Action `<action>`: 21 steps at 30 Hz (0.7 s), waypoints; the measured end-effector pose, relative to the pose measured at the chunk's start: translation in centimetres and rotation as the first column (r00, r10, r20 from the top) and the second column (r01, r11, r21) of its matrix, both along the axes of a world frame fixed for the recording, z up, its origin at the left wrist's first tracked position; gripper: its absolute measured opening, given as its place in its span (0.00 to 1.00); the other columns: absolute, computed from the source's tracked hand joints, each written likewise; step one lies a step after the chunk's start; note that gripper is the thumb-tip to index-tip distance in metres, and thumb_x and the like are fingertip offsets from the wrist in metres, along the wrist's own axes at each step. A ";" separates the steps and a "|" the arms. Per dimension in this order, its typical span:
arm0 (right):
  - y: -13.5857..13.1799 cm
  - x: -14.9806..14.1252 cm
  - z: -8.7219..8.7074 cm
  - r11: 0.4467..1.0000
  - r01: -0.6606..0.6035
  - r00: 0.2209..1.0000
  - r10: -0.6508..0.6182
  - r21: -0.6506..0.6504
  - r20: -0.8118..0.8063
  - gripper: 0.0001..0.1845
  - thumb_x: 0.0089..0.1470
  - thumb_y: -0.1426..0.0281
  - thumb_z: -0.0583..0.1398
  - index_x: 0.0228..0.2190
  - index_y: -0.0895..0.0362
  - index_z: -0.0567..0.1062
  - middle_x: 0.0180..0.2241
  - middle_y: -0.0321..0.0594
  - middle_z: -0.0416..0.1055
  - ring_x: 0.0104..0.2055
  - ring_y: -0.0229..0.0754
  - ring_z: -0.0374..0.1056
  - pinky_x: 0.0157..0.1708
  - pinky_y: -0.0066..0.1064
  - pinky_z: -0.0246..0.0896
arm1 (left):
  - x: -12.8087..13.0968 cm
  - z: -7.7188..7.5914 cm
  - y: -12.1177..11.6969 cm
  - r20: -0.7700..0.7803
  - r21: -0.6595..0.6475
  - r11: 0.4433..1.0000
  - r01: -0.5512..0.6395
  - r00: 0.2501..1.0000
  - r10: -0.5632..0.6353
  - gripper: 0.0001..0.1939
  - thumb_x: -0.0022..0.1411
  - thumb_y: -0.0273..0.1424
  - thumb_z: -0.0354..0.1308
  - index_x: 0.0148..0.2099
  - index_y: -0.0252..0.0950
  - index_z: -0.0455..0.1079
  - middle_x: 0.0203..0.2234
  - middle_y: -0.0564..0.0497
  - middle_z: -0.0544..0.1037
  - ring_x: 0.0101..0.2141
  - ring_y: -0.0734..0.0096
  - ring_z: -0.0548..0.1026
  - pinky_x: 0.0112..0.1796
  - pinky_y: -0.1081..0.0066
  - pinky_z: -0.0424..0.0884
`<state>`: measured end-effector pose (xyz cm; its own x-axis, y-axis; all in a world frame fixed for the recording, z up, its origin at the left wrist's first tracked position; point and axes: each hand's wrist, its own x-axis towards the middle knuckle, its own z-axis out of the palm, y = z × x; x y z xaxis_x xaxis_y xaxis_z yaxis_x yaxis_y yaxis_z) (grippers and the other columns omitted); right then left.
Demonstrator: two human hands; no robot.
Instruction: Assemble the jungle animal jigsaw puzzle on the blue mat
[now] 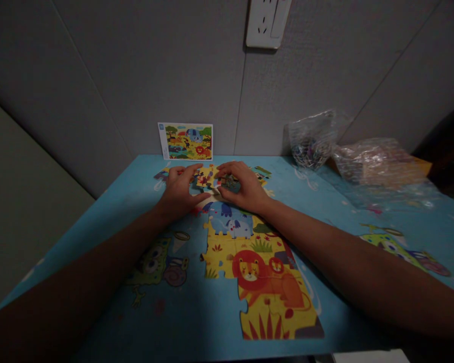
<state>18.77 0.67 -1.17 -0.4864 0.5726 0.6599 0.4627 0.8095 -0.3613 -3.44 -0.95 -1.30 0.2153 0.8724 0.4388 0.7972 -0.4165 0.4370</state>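
Observation:
At the far side of the table my left hand (180, 191) is closed, its thumb and fingers curled about a yellow puzzle piece (207, 177) with a small figure on it. My right hand (245, 187), also closed, curves around the puzzle pieces from the other side; its fingers partly hide what it grips. Nearer to me lies a joined part of the puzzle (263, 267), showing elephants at its top and a red-maned lion with a cub below. Its left edge has open tabs and notches. More loose pieces (263, 172) lie behind my hands.
A picture card (188, 141) of the animal scene leans on the wall. Clear plastic bags (313, 141) and crumpled wrapping (382, 164) lie at the back right. The blue table cover (109, 201) has cartoon prints. A socket (268, 25) is on the wall.

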 end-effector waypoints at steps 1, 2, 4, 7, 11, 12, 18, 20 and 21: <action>0.0 0.0 0.0 1.000 -0.009 1.000 0.009 0.008 0.000 0.11 0.55 0.65 0.59 0.41 0.53 0.71 0.47 0.46 0.75 0.52 0.49 0.68 0.54 0.42 0.58 | 0.0 0.0 0.0 0.004 0.000 1.000 0.000 1.000 0.000 0.40 0.52 0.40 0.68 0.64 0.35 0.64 0.52 0.40 0.69 0.56 0.46 0.65 0.60 0.49 0.64; 0.0 0.0 0.0 1.000 -0.015 1.000 0.015 0.013 0.003 0.11 0.55 0.65 0.60 0.41 0.53 0.71 0.47 0.46 0.75 0.52 0.49 0.68 0.54 0.42 0.58 | 0.0 0.1 0.0 0.008 -0.001 1.000 0.002 1.000 -0.002 0.39 0.52 0.40 0.68 0.64 0.34 0.65 0.52 0.40 0.69 0.56 0.47 0.65 0.60 0.50 0.64; 0.0 0.0 0.0 1.000 -0.019 1.000 0.019 0.002 0.023 0.12 0.55 0.66 0.60 0.42 0.54 0.72 0.47 0.46 0.75 0.51 0.49 0.68 0.54 0.42 0.58 | 0.0 0.1 0.0 0.011 -0.004 1.000 0.006 1.000 -0.006 0.36 0.53 0.40 0.67 0.62 0.34 0.66 0.51 0.40 0.70 0.56 0.47 0.65 0.60 0.51 0.64; 0.0 0.1 -0.1 0.999 -0.001 0.997 0.005 -0.052 0.075 0.13 0.55 0.68 0.60 0.44 0.53 0.72 0.48 0.44 0.75 0.51 0.50 0.68 0.54 0.42 0.57 | 0.0 0.1 0.0 0.019 0.002 1.000 0.006 1.000 -0.006 0.33 0.52 0.40 0.68 0.58 0.35 0.68 0.50 0.42 0.72 0.55 0.48 0.65 0.59 0.51 0.65; 0.4 0.1 -0.5 0.999 -0.016 0.995 0.021 -0.049 0.101 0.16 0.52 0.70 0.61 0.44 0.54 0.73 0.46 0.45 0.75 0.48 0.52 0.68 0.51 0.44 0.58 | 0.1 0.2 0.0 0.025 -0.002 1.000 0.002 1.000 -0.002 0.29 0.50 0.37 0.69 0.54 0.36 0.69 0.48 0.44 0.73 0.54 0.49 0.66 0.58 0.51 0.65; 0.5 0.1 -0.6 0.999 -0.024 0.994 0.028 -0.040 0.107 0.16 0.52 0.70 0.61 0.44 0.54 0.73 0.46 0.45 0.76 0.48 0.52 0.68 0.51 0.44 0.58 | 0.1 0.2 0.0 0.024 -0.003 1.000 0.006 1.000 -0.006 0.29 0.50 0.37 0.69 0.54 0.36 0.69 0.48 0.44 0.73 0.54 0.49 0.66 0.58 0.52 0.65; 0.7 0.1 -0.9 0.999 -0.031 0.988 0.036 -0.038 0.153 0.16 0.51 0.71 0.63 0.43 0.55 0.73 0.48 0.46 0.75 0.50 0.53 0.67 0.53 0.46 0.57 | 0.0 0.0 0.1 0.016 0.026 0.998 0.053 0.998 -0.053 0.27 0.50 0.37 0.69 0.52 0.38 0.70 0.47 0.45 0.74 0.53 0.50 0.66 0.58 0.52 0.65; 0.7 0.1 -0.9 0.999 -0.038 0.988 0.043 -0.035 0.151 0.16 0.52 0.69 0.64 0.44 0.55 0.73 0.48 0.46 0.76 0.51 0.53 0.67 0.54 0.45 0.57 | 0.0 -0.1 0.1 0.019 0.040 0.998 0.053 0.998 -0.054 0.26 0.50 0.36 0.69 0.52 0.38 0.70 0.47 0.45 0.75 0.53 0.50 0.66 0.57 0.53 0.66; 0.7 0.1 -0.9 0.999 -0.042 0.988 0.047 -0.033 0.149 0.16 0.52 0.68 0.65 0.44 0.55 0.73 0.47 0.46 0.76 0.50 0.53 0.68 0.54 0.45 0.57 | 0.0 0.0 0.1 0.022 0.046 0.998 0.052 0.998 -0.053 0.26 0.50 0.36 0.69 0.51 0.37 0.70 0.47 0.45 0.75 0.53 0.50 0.66 0.57 0.53 0.66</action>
